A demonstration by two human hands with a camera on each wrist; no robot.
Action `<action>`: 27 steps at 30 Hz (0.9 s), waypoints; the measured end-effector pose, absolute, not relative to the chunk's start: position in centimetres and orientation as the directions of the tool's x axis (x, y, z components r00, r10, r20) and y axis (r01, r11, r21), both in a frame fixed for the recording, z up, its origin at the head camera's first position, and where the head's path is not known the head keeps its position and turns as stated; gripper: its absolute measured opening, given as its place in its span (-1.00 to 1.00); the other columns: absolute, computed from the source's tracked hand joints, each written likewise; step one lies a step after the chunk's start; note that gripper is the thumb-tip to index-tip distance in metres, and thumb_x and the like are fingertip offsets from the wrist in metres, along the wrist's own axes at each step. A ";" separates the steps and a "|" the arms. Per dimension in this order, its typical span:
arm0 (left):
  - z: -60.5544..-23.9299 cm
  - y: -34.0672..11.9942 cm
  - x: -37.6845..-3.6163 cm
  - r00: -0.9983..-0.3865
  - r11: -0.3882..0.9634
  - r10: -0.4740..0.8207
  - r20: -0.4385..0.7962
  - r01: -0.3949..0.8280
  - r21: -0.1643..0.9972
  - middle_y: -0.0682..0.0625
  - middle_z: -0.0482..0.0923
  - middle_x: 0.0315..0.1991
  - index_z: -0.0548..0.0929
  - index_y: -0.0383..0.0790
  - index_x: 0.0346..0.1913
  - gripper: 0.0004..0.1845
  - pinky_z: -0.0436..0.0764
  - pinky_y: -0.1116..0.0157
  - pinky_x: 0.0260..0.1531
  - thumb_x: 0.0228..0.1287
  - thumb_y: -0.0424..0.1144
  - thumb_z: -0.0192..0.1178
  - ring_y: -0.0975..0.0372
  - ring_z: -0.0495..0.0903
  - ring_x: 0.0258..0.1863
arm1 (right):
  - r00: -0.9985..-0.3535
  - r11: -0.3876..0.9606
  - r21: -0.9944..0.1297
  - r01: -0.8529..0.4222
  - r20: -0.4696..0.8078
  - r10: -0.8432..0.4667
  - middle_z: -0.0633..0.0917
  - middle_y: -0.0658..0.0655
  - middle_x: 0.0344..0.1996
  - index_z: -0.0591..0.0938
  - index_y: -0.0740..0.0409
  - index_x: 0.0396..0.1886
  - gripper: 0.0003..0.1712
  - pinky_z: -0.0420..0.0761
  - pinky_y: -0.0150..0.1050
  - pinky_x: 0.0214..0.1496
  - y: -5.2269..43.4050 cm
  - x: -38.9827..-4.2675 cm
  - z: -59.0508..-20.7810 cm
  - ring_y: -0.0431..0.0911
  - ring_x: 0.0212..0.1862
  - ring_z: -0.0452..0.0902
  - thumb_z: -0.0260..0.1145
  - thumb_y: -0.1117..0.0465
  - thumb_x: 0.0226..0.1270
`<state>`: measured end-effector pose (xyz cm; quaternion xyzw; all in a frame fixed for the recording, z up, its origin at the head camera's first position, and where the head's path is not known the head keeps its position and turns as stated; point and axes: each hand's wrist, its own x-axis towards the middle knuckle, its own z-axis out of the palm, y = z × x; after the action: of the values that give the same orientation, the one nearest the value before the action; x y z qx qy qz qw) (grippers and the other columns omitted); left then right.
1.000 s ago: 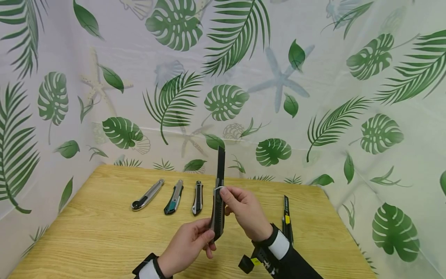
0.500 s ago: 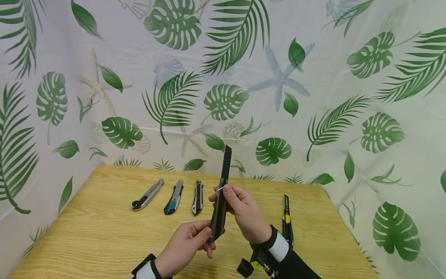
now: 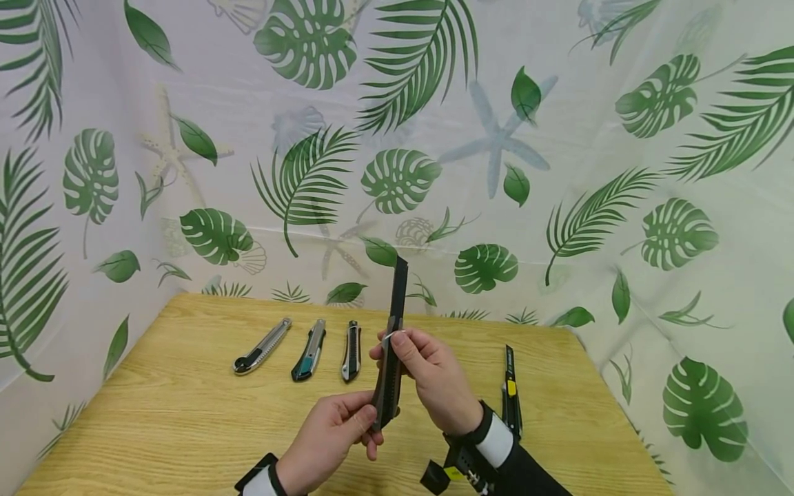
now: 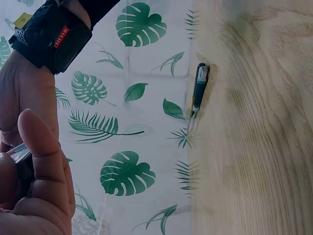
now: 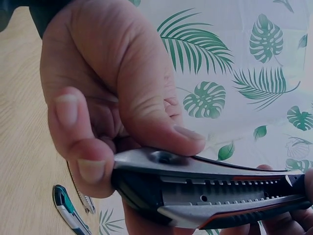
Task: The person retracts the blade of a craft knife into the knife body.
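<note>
A dark utility knife (image 3: 386,386) is held upright between both hands, its long black blade (image 3: 399,289) out and pointing up, leaning slightly right. My left hand (image 3: 329,430) pinches the rounded butt end between thumb and fingers. Near the head of the handle, my right hand (image 3: 443,386) grips it, thumb in front and fingers behind. From the right wrist, the knife body (image 5: 220,188) appears with its toothed slide channel, silver sides and thin orange edging. The left wrist view shows only a small part of the knife.
On the wooden table (image 3: 205,427) lie a silver utility knife (image 3: 262,348), a teal-and-grey one (image 3: 309,351) and a black-and-silver one (image 3: 351,353). A black knife with a yellow slider (image 3: 511,389) lies beyond the right wrist. Leaf-patterned sheeting (image 3: 409,103) encloses the table.
The knife has tilted rightward since a second ago, then swung back slightly. My right fingers have come round behind its head, showing on the left side. The left hand's grip looks unchanged.
</note>
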<state>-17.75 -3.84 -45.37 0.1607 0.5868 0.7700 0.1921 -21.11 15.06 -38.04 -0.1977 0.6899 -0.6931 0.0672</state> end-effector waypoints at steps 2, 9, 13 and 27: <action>-45.4 -3.8 -17.7 -0.874 -0.237 0.486 0.020 -0.109 0.965 -0.14 0.69 -0.24 0.51 -0.42 0.35 -0.55 0.70 0.28 -0.29 0.58 -0.20 0.08 0.19 0.66 -0.34 | -0.912 -0.030 -0.983 -0.184 0.182 -0.368 0.72 0.17 -0.07 0.57 0.28 0.18 -0.52 0.60 -0.08 0.08 15.0 -21.1 -38.0 0.07 0.07 0.60 0.06 -0.04 0.66; -45.3 -3.8 -17.5 -0.875 -0.242 0.484 0.014 -0.118 0.963 -0.14 0.69 -0.24 0.53 -0.43 0.33 -0.55 0.70 0.29 -0.30 0.57 -0.20 0.09 0.20 0.65 -0.34 | -0.910 -0.017 -0.982 -0.190 0.183 -0.372 0.73 0.17 -0.08 0.58 0.27 0.17 -0.53 0.59 -0.08 0.09 15.0 -20.8 -37.8 0.09 0.09 0.59 0.07 -0.03 0.66; -45.2 -3.8 -17.5 -0.875 -0.243 0.484 0.015 -0.118 0.963 -0.13 0.69 -0.24 0.54 -0.43 0.32 -0.56 0.69 0.28 -0.30 0.57 -0.19 0.09 0.20 0.65 -0.34 | -0.905 -0.016 -0.980 -0.199 0.190 -0.381 0.72 0.19 -0.07 0.57 0.27 0.17 -0.54 0.58 -0.09 0.09 15.0 -20.8 -37.8 0.15 0.12 0.57 0.06 -0.03 0.66; -45.1 -3.8 -17.3 -0.881 -0.253 0.473 0.003 -0.132 0.958 -0.12 0.67 -0.30 0.53 -0.41 0.34 -0.56 0.69 0.27 -0.29 0.57 -0.21 0.09 0.20 0.65 -0.37 | -0.886 -0.040 -0.979 -0.200 0.198 -0.418 0.67 0.25 -0.01 0.52 0.26 0.26 -0.59 0.55 -0.15 0.11 14.8 -20.8 -38.0 0.07 0.11 0.55 0.13 0.08 0.64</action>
<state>-17.32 -3.81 -45.15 0.1469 0.5795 0.7777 0.1945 -20.83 14.81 -38.01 -0.2247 0.6881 -0.6853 0.0796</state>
